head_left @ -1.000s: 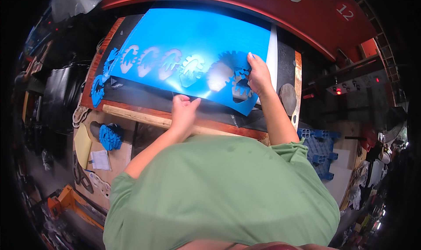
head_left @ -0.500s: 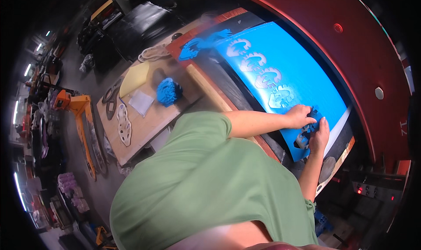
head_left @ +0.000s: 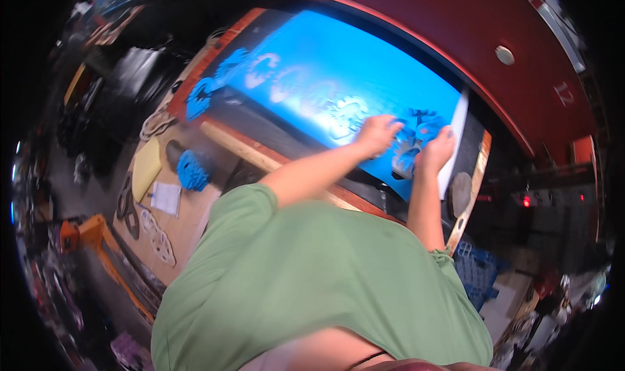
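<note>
A glossy blue sheet (head_left: 364, 52) lies on the dark bed of a press, with a row of toothed, curved outlines cut through it. Over its near right end, my left hand (head_left: 376, 138) has its fingers closed at the edge of a blue toothed cut-out piece (head_left: 426, 129). My right hand (head_left: 436, 152) grips the same piece from the other side, thumb up. A metal cutting die (head_left: 403, 166) shows just below the piece, partly covered by it. Motion blurs both hands' fingertips.
Loose blue cut pieces (head_left: 200, 97) lie at the bed's left end. On the wooden side table stand a blue bundle of pieces (head_left: 193, 170), a yellow sheet (head_left: 146, 169), white paper (head_left: 166, 197) and pale templates (head_left: 156, 237). A red press beam (head_left: 456, 52) spans the far side.
The view has swung, so everything sits farther left in it. Both hands stay near the sheet's right end; the blue piece now shows more between them, and they are slightly farther apart.
</note>
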`<state>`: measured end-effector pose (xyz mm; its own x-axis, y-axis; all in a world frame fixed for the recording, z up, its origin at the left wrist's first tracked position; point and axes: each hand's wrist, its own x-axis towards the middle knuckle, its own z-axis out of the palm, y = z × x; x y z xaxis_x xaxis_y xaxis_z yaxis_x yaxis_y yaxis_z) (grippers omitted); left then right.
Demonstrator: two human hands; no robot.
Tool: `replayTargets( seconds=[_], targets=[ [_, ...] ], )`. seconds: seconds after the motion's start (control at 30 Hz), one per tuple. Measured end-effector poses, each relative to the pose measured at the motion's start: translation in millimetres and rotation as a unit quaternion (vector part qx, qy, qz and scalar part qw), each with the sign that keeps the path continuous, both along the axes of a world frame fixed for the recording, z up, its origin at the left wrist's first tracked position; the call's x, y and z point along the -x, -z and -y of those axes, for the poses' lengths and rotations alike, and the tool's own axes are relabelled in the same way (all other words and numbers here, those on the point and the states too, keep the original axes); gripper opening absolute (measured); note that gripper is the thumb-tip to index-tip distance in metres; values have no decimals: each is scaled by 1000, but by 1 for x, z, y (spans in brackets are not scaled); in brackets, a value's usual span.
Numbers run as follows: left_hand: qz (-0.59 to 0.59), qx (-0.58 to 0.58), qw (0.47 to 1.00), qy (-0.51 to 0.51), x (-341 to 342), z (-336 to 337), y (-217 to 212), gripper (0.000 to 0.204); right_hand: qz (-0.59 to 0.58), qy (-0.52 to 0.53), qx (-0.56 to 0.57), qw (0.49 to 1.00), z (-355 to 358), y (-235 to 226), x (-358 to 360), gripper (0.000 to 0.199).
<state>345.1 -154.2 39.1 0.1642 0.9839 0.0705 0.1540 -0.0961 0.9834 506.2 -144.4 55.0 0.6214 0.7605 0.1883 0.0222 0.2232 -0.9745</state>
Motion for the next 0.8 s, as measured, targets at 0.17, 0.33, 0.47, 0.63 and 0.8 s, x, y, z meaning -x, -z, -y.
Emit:
replayTargets(
  seconds=[0.17,0.33,0.47,0.63,0.8],
  targets=[
    [-33,59,998,2,8,-2,-1,35,-100,-85,-93,987,-39,-47,-77,32],
    [-116,-10,990,-80,36,26,-15,45,-98,-140,-80,982,-46,-54,-30,16],
    [-155,-33,961,-226,104,75,-13,41,-146,-214,-4,966,-44,-48,23,10],
    [343,230,863,-291,117,93,1,50,171,-133,-87,972,-40,-33,81,19],
    [545,265,765,-220,108,79,-3,21,474,-286,-145,820,-6,-4,125,24]
  ],
)
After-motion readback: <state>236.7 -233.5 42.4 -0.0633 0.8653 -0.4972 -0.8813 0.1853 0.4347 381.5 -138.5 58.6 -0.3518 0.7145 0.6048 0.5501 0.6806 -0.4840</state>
